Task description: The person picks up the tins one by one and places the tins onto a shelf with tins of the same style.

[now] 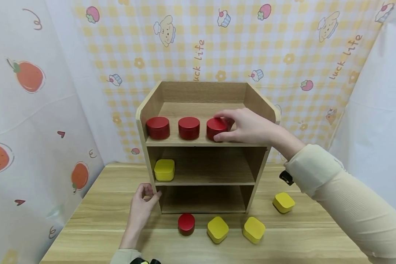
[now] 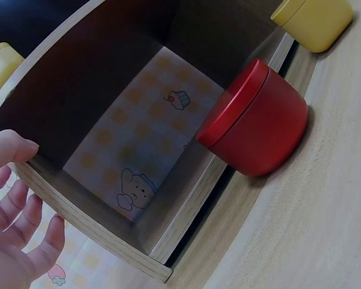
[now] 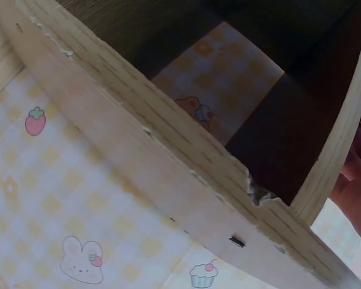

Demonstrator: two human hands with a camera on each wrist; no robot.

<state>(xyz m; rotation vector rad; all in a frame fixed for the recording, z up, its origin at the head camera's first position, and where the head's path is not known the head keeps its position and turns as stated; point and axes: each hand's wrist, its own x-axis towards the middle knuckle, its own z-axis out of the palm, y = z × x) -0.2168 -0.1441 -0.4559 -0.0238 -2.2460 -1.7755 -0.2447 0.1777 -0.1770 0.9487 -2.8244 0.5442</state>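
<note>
On the top board of a small wooden shelf (image 1: 202, 143), my right hand (image 1: 247, 126) holds a round red tin (image 1: 215, 128) between thumb and fingers. Two more red tins, one at the left (image 1: 158, 128) and one in the middle (image 1: 189, 128), stand in the same row. My left hand (image 1: 142, 205) grips the shelf's left side panel low down, its thumb (image 2: 15, 146) over the front edge and its fingers on the outer face. A yellow tin (image 1: 164, 170) with rounded corners sits at the left of the middle level. In the right wrist view the right hand (image 3: 356, 192) shows only partly, behind the shelf's edge.
On the wooden table (image 1: 102, 220) before the shelf stand a red tin (image 1: 186, 224) and two yellow tins, one central (image 1: 217, 230) and one further right (image 1: 253, 230). Another yellow tin (image 1: 283, 202) lies right of the shelf. A checked cloth (image 1: 128, 66) hangs behind.
</note>
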